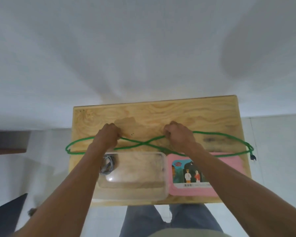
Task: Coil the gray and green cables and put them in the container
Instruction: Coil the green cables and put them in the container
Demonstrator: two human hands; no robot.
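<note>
The clear container (158, 170) sits at the near edge of the desk (178, 113); the gray cable (107, 165) lies coiled inside it, at its left end; the pink lid (195, 189) lies flat just to its right, picture side up. The green cable (140, 143) stretches left to right across the desk beyond the container; its strands cross between the hands, looping out past both desk edges; its plug (253, 158) hangs off the right side. The left hand (108, 135) is closed around the cable; the right hand (179, 134) is likewise fisted on it.
</note>
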